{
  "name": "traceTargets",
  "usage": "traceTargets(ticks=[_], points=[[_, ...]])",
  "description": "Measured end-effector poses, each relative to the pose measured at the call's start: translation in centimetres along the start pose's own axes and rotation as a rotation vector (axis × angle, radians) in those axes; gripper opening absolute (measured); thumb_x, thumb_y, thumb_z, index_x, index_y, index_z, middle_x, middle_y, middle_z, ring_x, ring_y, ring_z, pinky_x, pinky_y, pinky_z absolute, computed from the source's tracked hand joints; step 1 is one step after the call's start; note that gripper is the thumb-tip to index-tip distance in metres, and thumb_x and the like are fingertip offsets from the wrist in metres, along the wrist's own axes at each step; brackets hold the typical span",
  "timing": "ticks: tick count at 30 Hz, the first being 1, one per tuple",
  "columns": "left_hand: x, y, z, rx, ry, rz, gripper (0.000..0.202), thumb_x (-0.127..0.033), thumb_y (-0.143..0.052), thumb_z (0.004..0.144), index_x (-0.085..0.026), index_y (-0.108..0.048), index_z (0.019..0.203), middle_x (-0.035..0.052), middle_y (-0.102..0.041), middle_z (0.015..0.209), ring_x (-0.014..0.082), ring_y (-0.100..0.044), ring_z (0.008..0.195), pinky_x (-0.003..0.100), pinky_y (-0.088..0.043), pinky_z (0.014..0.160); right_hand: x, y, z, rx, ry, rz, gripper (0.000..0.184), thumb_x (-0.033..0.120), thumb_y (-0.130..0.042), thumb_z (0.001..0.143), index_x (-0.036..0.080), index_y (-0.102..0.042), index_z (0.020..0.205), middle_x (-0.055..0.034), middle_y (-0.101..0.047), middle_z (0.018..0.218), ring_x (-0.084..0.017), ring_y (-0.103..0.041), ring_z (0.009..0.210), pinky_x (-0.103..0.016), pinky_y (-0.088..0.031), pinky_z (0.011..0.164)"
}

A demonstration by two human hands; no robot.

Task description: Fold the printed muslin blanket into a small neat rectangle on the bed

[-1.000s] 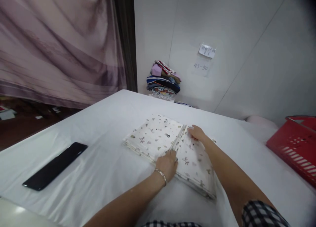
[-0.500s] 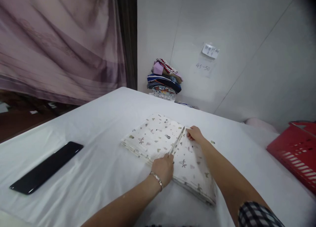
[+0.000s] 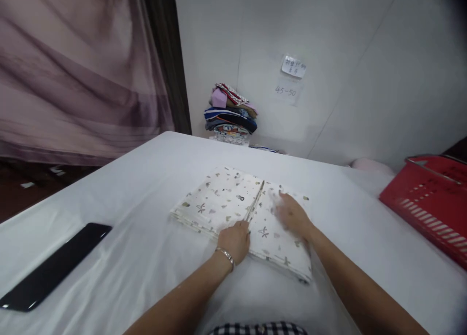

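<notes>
Just below frame centre the left hand (image 3: 235, 240), fingers curled, pins the near end of the centre crease of the folded printed cloth (image 3: 219, 203), so the right hand (image 3: 292, 217), flat and open on its right half, would best smooth outward evenly, with edges aligned.
</notes>
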State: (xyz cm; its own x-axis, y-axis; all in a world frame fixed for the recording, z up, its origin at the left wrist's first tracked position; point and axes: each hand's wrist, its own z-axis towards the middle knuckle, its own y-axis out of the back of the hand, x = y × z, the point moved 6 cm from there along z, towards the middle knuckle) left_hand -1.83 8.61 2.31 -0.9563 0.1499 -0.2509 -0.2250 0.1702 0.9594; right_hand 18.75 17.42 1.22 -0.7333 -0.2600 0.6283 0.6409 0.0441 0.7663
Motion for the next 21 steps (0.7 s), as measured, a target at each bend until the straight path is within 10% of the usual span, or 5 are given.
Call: traceTargets(ticks=[3,7,14,21], points=[[0.0,0.1,0.1,0.004,0.005,0.015,0.021,-0.026,-0.039,0.082,-0.02,-0.049,0.099,0.0065,-0.06,0.099,0.0219,-0.061,0.08,0.034,-0.044,0.066,0.4,-0.1,-3.9,0.128,0.119,-0.278,0.054,0.048,-0.039,0.086,0.023,-0.038,0.134,-0.0079,-0.025,0.144,-0.025,-0.014,0.134,-0.052,-0.012,0.107],[0.1,0.2,0.1,-0.018,0.015,0.028,0.021,-0.026,-0.039,0.082,-0.021,-0.05,0.099,0.0054,-0.061,0.1,0.0216,-0.061,0.082,0.034,-0.044,0.067,1.5,2.3,-7.6,-0.019,0.089,-0.328,0.054,0.046,-0.029,0.091,0.022,-0.025,0.14,-0.0069,-0.016,0.147,-0.021,-0.006,0.135,-0.049,-0.009,0.108],[0.1,0.6,0.2,-0.016,0.031,0.046,0.023,-0.028,-0.037,0.083,-0.023,-0.052,0.1,0.0055,-0.063,0.099,0.0232,-0.06,0.082,0.034,-0.044,0.066,4.4,-1.5,-15.4,0.248,0.262,-0.332,0.064,0.053,-0.036,0.087,0.019,-0.025,0.14,-0.0103,-0.017,0.146,-0.024,-0.009,0.135,-0.05,-0.007,0.108],[0.1,0.6,0.1,-0.04,0.037,0.048,0.025,-0.03,-0.036,0.084,-0.023,-0.051,0.102,0.0055,-0.062,0.103,0.0231,-0.06,0.083,0.034,-0.043,0.066,5.9,0.2,-19.7,0.276,0.208,0.048,0.058,0.046,-0.047,0.085,0.026,-0.032,0.137,-0.0051,-0.032,0.141,-0.022,-0.023,0.132,-0.047,-0.014,0.109]])
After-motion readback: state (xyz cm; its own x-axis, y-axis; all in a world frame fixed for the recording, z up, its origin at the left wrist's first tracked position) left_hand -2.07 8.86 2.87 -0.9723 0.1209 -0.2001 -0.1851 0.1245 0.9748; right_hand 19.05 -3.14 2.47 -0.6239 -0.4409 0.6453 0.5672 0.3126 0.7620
